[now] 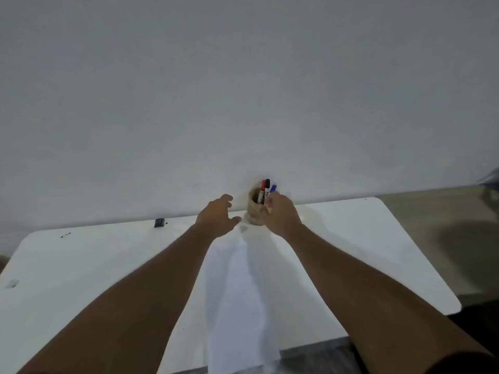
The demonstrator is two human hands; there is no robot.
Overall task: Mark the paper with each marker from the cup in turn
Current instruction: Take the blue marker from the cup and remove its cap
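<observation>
While both bare arms stretch up the frame, the right hand (280,214) wraps its fingers around the tan cylindrical cup (255,209) at the white desk's (94,265) far edge, centre frame, holding red, black and blue markers (266,190). The left hand (218,215) hovers beside it, fingers released, above the long white paper sheet (237,306).

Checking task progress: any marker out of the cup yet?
No: the red marker, black marker and blue marker all stand in the cup.

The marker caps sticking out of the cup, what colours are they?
Red, black and blue, seen in the head view above the cup.
</observation>
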